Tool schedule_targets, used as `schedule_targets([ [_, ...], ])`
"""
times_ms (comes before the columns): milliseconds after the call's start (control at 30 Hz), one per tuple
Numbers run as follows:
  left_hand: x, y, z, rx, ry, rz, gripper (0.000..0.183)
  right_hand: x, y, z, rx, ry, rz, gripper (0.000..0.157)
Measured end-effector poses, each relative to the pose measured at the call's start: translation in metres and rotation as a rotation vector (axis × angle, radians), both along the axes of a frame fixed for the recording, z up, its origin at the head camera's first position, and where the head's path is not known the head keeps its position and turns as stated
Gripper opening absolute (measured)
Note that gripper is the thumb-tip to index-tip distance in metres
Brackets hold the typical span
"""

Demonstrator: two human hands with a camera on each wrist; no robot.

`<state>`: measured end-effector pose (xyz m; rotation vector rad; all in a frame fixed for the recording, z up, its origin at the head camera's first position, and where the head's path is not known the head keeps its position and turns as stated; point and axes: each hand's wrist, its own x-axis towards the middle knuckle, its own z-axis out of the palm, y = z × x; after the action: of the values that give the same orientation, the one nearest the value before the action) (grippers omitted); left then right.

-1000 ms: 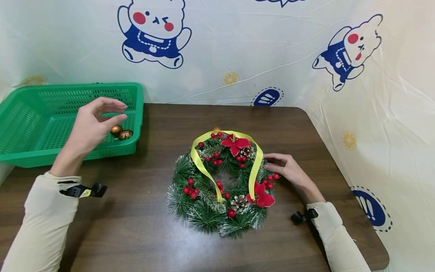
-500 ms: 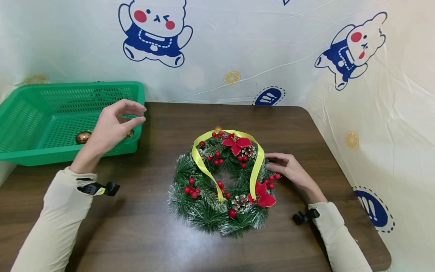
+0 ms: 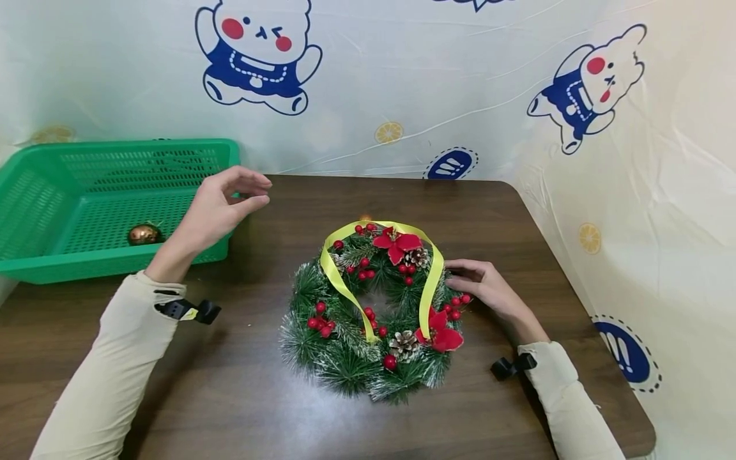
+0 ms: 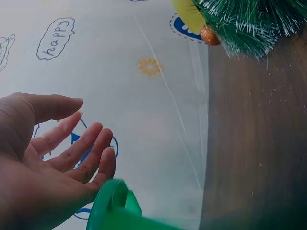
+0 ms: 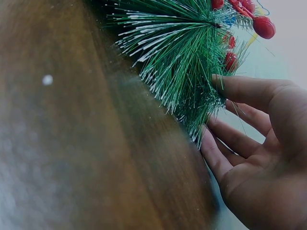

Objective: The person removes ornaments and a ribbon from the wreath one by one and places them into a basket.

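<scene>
A green Christmas wreath [image 3: 345,358] lies on the table, dressed with red berries [image 3: 321,324], red poinsettias [image 3: 441,332], pine cones [image 3: 404,342] and a looped yellow ribbon [image 3: 428,294]. My right hand [image 3: 496,291] holds its right edge; in the right wrist view the thumb [image 5: 249,88] and fingers [image 5: 232,136] lie on either side of the green needles. Beside the basket's right end, my left hand [image 3: 218,204] hovers with nothing in its loosely bent fingers, as the left wrist view confirms. At the wreath's far edge sits an orange glittery ball [image 4: 209,36].
A green plastic basket [image 3: 75,260] stands at the back left, with a copper-coloured bauble [image 3: 144,234] in it; my left forearm hides part of its right side. A patterned sheet [image 3: 368,76] covers the wall behind the brown table [image 3: 241,396].
My left hand has moved right, from above the basket to past its right end, still holding nothing. My right hand and the wreath have stayed in place.
</scene>
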<state>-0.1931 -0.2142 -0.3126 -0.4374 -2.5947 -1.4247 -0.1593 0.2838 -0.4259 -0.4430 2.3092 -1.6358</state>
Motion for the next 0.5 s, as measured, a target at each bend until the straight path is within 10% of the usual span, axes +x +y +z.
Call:
schedule_targets([
  [500, -0.018, 0.029, 0.003, 0.026, -0.004, -0.073, 0.031, 0.001, -0.002, 0.004, 0.0, -0.002, 0.007, 0.037],
])
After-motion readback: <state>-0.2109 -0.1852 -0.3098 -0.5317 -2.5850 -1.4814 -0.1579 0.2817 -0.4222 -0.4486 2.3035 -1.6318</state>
